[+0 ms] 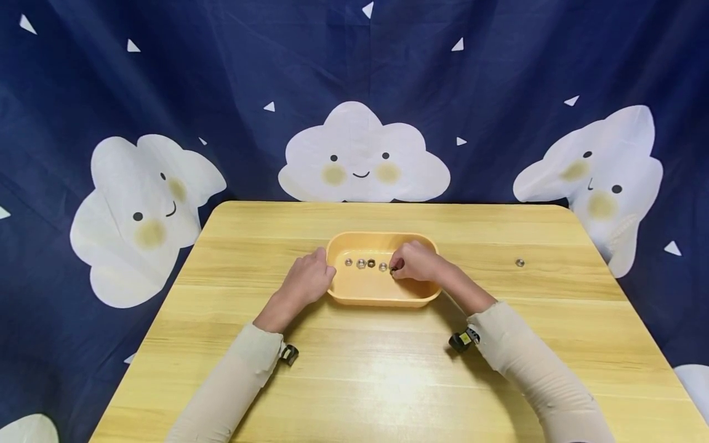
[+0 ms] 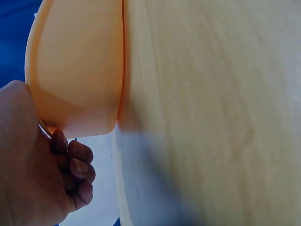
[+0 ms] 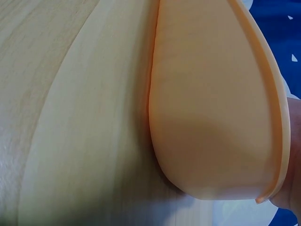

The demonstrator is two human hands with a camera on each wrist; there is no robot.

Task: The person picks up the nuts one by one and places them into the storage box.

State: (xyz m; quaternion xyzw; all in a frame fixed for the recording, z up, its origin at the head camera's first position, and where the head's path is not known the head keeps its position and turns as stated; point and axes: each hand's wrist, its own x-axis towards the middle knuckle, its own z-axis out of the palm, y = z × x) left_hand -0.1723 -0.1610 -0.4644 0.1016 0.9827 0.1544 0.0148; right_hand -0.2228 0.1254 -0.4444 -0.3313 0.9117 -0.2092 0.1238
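Observation:
An orange plastic basin [image 1: 382, 302] with rounded corners sits on the table. My left hand [image 1: 310, 275] grips its left end, the thumb over the rim and the fingers [image 2: 81, 153] curled below it outside. Reaching over the right side, my right hand [image 1: 416, 261] pinches a small dark nut [image 1: 393, 270] low inside the basin. Several metal nuts lie in a row to its left: a silver nut [image 1: 383, 266] closest, then a dark nut [image 1: 371, 263] and two more silver ones. In the right wrist view the basin wall [image 3: 211, 108] hides the fingers.
A single silver nut [image 1: 519, 263] lies on the wooden table [image 1: 388, 369] to the right of the basin. Behind the table hangs a dark blue curtain [image 1: 238, 74] with white clouds. Each wrist wears a small black camera.

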